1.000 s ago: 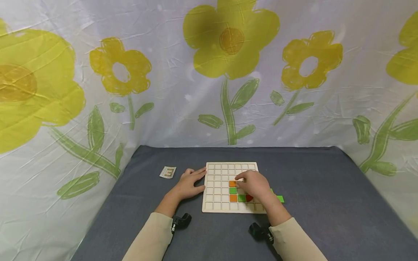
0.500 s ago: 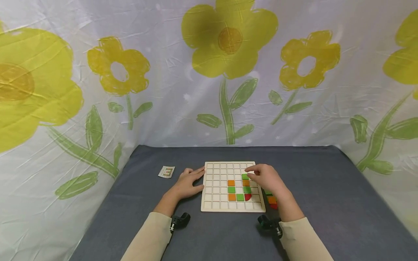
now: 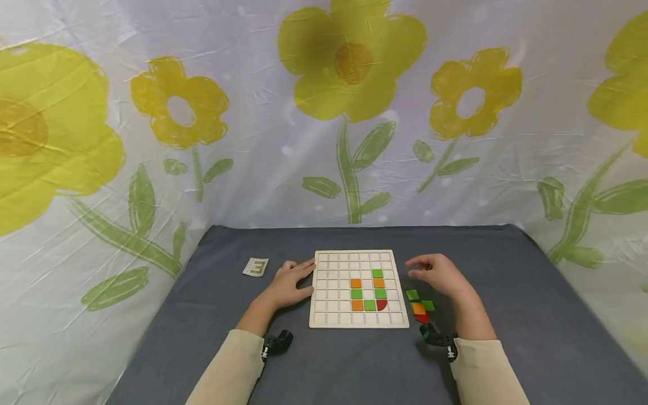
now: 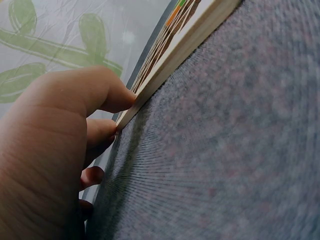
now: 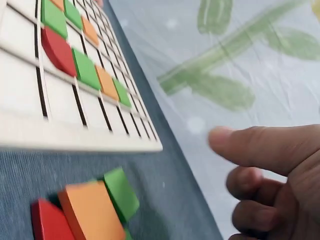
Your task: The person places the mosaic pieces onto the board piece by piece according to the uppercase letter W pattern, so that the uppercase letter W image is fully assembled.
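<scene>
"Eight tiles (image 3: 357,305) sit on our wooden grid board (image 3: 330,318)?"

"Yes. Our right hand (image 3: 436,275) has just left the topmost green tile (image 3: 377,273), so we judge that piece placed. Its fingers are relaxed and empty, near the loose tiles (image 3: 418,309) on our worktop (image 3: 354,365)."

"Our left hand (image 3: 287,285)?"

"Fingers unclenched, touching the board's left edge, probably steadying it."

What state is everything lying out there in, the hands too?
Pale wooden grid board: flat, partly filled.
Orange, green and red tiles on it: set in its squares, forming a U.
Loose green, orange and red tiles: heaped beside the board.
Small printed paper-like card: printed side up.
Left hand: touching the board's edge.
Right hand: raised, apparently holding nothing.
</scene>
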The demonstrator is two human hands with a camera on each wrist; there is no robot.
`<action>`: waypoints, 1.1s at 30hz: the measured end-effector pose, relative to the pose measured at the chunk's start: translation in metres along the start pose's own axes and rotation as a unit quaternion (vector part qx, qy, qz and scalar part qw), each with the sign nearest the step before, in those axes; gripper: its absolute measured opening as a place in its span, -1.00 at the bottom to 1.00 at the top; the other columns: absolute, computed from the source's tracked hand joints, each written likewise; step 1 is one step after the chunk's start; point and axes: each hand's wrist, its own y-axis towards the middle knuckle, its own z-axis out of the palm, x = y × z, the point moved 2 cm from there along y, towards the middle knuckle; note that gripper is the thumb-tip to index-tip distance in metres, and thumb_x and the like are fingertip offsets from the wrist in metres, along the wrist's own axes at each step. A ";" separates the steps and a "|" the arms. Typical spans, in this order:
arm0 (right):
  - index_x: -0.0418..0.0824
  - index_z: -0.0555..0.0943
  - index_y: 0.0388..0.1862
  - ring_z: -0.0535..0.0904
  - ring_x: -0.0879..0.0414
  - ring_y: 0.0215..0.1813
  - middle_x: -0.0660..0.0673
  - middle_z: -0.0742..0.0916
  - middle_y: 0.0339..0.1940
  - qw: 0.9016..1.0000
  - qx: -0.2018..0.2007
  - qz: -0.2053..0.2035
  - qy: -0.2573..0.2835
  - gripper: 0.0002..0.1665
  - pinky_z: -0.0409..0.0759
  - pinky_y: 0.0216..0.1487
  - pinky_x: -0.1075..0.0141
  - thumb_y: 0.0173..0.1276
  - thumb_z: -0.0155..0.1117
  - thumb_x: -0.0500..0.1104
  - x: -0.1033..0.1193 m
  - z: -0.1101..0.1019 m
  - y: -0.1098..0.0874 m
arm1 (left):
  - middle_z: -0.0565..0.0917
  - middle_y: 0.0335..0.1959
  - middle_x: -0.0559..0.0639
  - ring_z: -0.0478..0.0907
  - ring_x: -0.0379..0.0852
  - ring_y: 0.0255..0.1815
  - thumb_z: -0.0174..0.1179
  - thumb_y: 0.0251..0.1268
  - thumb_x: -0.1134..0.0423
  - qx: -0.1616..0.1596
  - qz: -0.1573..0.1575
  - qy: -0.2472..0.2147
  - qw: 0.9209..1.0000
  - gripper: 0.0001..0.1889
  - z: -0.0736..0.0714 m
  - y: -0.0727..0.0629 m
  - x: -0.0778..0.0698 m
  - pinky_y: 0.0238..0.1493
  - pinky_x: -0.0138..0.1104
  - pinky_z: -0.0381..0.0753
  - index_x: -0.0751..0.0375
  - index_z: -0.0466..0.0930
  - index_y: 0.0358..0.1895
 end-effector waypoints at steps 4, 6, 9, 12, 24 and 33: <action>-0.37 0.73 0.07 0.29 0.08 -0.47 -0.07 0.44 -0.51 0.999 0.044 0.021 0.005 -0.68 0.31 -0.37 0.20 0.40 0.40 -0.25 -0.010 -0.001 -0.003 | 0.25 0.61 -0.14 0.26 0.07 0.20 0.18 0.40 0.01 0.000 -0.003 -0.001 1.000 -0.31 -0.001 0.000 0.001 0.15 0.09 0.28 0.07 0.34 0.57; -0.36 0.74 0.02 0.39 0.08 -0.43 -0.06 0.53 -0.47 0.997 0.067 0.037 0.010 -0.71 0.39 -0.34 0.21 0.35 0.43 -0.28 -0.014 0.001 -0.006 | 0.25 0.60 -0.15 0.25 0.06 0.20 0.18 0.39 0.01 0.000 -0.005 -0.002 1.000 -0.31 -0.001 0.000 0.001 0.15 0.08 0.28 0.06 0.34 0.57; -0.39 0.71 -0.03 0.49 0.05 -0.34 -0.09 0.64 -0.36 0.994 0.095 0.046 0.011 -0.72 0.48 -0.27 0.17 0.29 0.44 -0.33 -0.019 0.004 -0.010 | 0.25 0.60 -0.16 0.25 0.05 0.18 0.18 0.40 0.01 0.002 -0.006 0.002 1.000 -0.31 -0.001 0.000 0.000 0.14 0.07 0.27 0.06 0.34 0.57; -0.40 0.69 -0.05 0.53 0.05 -0.32 -0.10 0.69 -0.30 0.993 0.110 0.049 0.012 -0.72 0.52 -0.24 0.17 0.25 0.45 -0.36 -0.024 0.006 -0.011 | 0.25 0.61 -0.16 0.24 0.03 0.16 0.17 0.40 0.01 0.005 -0.005 0.003 1.000 -0.31 0.000 0.000 0.000 0.13 0.06 0.25 0.06 0.33 0.57; -0.35 0.71 -0.10 0.52 0.05 -0.30 -0.08 0.69 -0.32 0.995 0.087 0.046 -0.005 -0.75 0.50 -0.24 0.18 0.27 0.49 -0.29 -0.035 0.010 -0.008 | 0.24 0.61 -0.17 0.23 0.00 0.10 0.17 0.42 0.00 0.008 0.000 0.005 1.000 -0.31 0.001 0.001 0.003 0.09 0.03 0.23 0.05 0.32 0.58; -0.34 0.71 -0.12 0.49 0.06 -0.40 -0.08 0.63 -0.44 0.997 0.053 0.044 -0.031 -0.75 0.47 -0.33 0.21 0.28 0.49 -0.24 -0.037 0.013 -0.004 | 0.24 0.61 -0.16 0.22 -0.01 0.08 0.17 0.42 0.00 0.009 0.002 0.000 1.000 -0.31 0.001 0.001 0.003 0.07 0.02 0.22 0.05 0.31 0.58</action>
